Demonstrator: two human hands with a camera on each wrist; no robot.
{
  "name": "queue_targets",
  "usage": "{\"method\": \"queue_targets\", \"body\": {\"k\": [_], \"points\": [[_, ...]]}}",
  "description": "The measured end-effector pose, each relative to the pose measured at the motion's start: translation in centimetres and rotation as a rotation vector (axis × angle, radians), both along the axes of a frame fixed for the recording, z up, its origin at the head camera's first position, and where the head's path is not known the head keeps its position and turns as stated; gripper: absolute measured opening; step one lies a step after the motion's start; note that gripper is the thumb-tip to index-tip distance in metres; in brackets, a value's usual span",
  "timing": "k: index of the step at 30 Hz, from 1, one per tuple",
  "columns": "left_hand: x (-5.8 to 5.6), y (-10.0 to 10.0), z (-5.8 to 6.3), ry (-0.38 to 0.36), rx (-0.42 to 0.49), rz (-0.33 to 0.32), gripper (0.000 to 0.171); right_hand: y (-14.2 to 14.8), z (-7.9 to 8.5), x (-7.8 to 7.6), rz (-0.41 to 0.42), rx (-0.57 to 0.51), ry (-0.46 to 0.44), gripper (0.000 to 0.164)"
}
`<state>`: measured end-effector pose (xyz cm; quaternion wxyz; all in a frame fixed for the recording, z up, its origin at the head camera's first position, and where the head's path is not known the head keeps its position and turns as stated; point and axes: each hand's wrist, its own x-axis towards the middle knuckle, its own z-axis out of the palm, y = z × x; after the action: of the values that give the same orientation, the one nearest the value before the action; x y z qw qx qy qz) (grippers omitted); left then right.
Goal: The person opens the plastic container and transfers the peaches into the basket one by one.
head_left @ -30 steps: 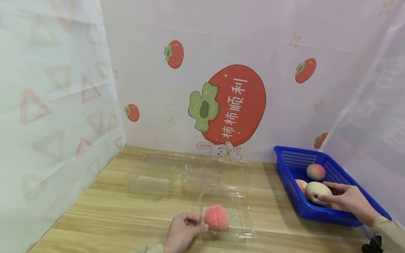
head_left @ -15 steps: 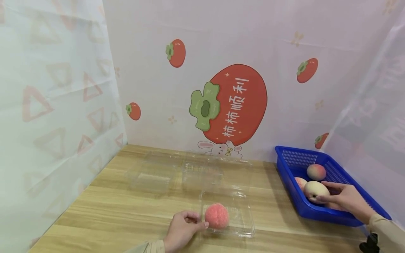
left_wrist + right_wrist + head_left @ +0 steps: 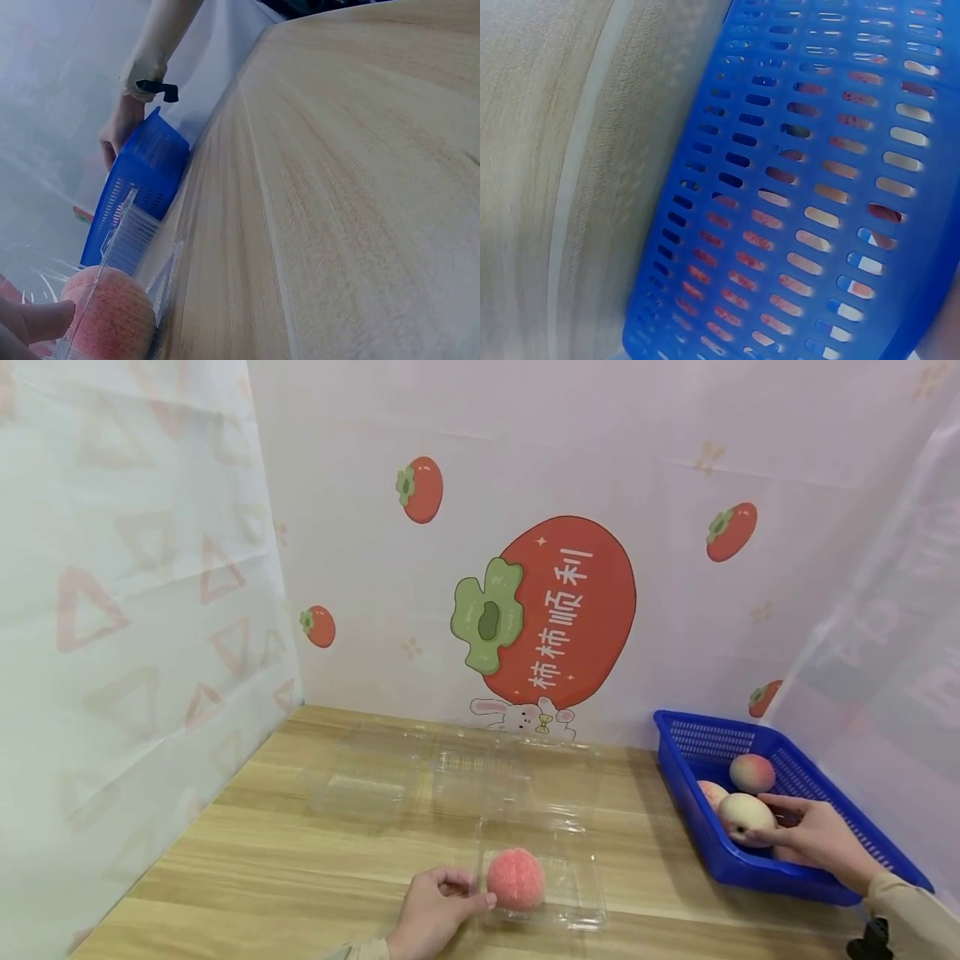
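In the head view, my right hand (image 3: 817, 841) grips a pale peach (image 3: 746, 817) inside the blue basket (image 3: 780, 878), thumb on the near side and fingers behind. Other peaches lie around it, among them a pink-tipped peach (image 3: 752, 773) at the back. My left hand (image 3: 437, 910) pinches the left edge of a clear plastic box (image 3: 581, 877). A fuzzy pink peach (image 3: 516, 880) sits in that box, right beside the thumb. The left wrist view shows the thumb (image 3: 46, 320) over the box's wall. From the right wrist, the basket's slotted side (image 3: 802, 180) hides most of the hand.
More clear plastic boxes (image 3: 363, 789) stand farther back on the wooden table (image 3: 247, 860). Behind them rises a patterned backdrop (image 3: 360, 535) with persimmon pictures. The basket stands close to the right-hand curtain (image 3: 885, 693).
My right hand has shifted slightly left within the basket, and the pale peach it grips has moved left with it. The left hand stays at the box's edge.
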<state>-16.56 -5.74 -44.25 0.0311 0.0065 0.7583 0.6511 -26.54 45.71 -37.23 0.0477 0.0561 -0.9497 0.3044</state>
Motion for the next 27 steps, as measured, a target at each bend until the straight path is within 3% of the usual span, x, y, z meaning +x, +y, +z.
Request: {"method": "queue_targets", "body": {"k": [7,14,21,27], "points": [[0.0,0.1,0.0,0.014,0.029,-0.021,0.044,0.0,0.1,-0.1,-0.021,0.061,0.02,0.077],[0.0,0.0,0.0,0.013,0.014,0.002,0.044,-0.8,0.3,-0.6,0.012,0.044,0.026,0.072],[0.0,-0.1,0.0,0.014,0.035,0.004,0.044,-1.7,2.2,0.0,-0.049,-0.043,-0.012,0.073],[0.2,-0.2,0.1,-0.024,0.078,0.005,0.041,-3.4,3.7,1.6,-0.144,-0.141,0.089,0.062]]}}
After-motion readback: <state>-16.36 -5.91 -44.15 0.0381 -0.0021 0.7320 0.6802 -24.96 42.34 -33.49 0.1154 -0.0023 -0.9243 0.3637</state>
